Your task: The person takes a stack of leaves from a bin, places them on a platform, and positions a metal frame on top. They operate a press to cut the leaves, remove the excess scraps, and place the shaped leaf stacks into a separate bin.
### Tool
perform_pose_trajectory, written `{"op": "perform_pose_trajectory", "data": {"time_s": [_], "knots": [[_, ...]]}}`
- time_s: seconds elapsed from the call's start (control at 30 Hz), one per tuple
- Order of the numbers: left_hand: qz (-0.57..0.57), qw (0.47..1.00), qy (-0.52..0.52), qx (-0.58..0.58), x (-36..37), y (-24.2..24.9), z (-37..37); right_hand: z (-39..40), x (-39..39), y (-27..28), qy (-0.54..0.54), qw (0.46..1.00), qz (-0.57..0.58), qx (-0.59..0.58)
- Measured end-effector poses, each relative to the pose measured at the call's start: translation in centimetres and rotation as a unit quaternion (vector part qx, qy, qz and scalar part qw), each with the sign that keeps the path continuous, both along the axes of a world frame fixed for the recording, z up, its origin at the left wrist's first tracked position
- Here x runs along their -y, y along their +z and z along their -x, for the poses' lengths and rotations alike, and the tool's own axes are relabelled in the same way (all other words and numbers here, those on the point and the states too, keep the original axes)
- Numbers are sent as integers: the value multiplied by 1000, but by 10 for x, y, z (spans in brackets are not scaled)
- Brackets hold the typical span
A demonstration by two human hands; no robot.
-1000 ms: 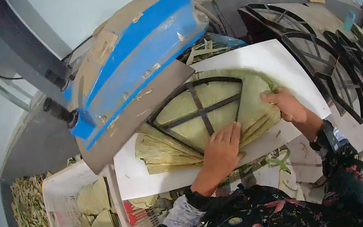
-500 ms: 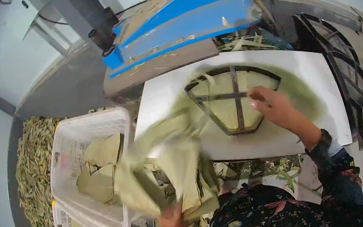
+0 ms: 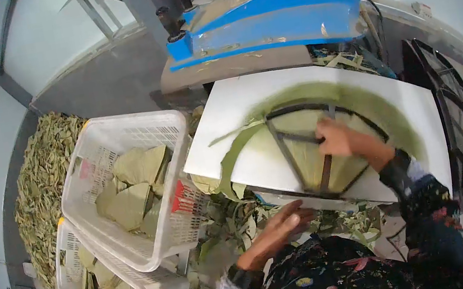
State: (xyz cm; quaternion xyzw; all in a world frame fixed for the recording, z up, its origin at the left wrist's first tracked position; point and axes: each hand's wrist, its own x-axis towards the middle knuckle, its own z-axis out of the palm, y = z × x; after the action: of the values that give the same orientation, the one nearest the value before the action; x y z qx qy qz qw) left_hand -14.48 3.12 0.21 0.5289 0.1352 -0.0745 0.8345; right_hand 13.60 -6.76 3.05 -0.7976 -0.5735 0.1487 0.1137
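Best to hold the black frame [image 3: 298, 109] level, bars gripped inside the right hand [image 3: 342, 140]'s fingers, the empty, loosely spread left hand [image 3: 277, 232] clear of them.

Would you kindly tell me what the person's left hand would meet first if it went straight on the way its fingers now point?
The left hand would probably meet the near edge of the white board first, though its height relative to the board is unclear.

Black, cross-barred, fan-shaped frame [image 3: 326, 173]
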Motion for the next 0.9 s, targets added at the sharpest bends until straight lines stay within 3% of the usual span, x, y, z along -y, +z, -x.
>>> {"op": "perform_pose_trajectory", "data": {"time_s": [0.1, 0.13, 0.17, 0.2, 0.23, 0.37, 0.43, 0.47, 0.5, 0.53, 0.57, 0.6, 0.67, 0.7, 0.77, 0.83, 0.9], "knots": [[226, 974, 20, 28, 22, -9, -17, 39, 13, 19, -55, 992, -17, -112], [226, 974, 23, 24, 31, -13, -16, 45, 17, 24, -63, 981, -13, -183], [255, 962, 89, 41, 41, -14, -13, 50, 22, 29, -70, 965, -9, -252], [282, 945, 155, 59, 50, -12, -12, 51, 30, 36, -68, 964, -10, -255], [262, 937, 232, 2, 58, -7, -11, 49, 40, 43, -47, 963, -29, -264], [209, 940, 267, -39, 69, -23, -5, 23, 79, 36, -46, 968, -97, -225], [126, 952, 279, -6, 61, -23, 11, 15, 94, 48, -192, 948, -85, -240], [125, 949, 289, -4, 56, -25, 24, -13, 108, 32, -187, 966, -75, -164], [19, 960, 280, -4, 48, -26, 42, -36, 116, 17, -180, 978, -66, -86], [-88, 959, 269, -5, 40, -26, 57, -32, 117, 32, -224, 970, -33, -84], [-94, 962, 257, 6, 36, -9, 71, -39, 126, 23, -221, 968, -85, -84], [-95, 960, 264, 3, 29, -3, 84, -60, 135, 11, -195, 981, -14, 8], [-296, 943, 149, -30, 15, 6, 105, -70, 145, -3, -220, 969, 76, 82], [-415, 904, 102, -10, 7, 17, 111, -49, 133, 13, -218, 969, 77, 82], [-448, 893, 52, 16, -7, 25, 118, 28, 89, 68, -177, 963, 67, 193], [-483, 875, 5, 43, -24, 30, 125, 86, 59, 76, -72, 995, -52, -46], [-508, 850, -55, 129, -43, 35, 131, 119, 29, 56, 6, 962, -4, -274]]}}
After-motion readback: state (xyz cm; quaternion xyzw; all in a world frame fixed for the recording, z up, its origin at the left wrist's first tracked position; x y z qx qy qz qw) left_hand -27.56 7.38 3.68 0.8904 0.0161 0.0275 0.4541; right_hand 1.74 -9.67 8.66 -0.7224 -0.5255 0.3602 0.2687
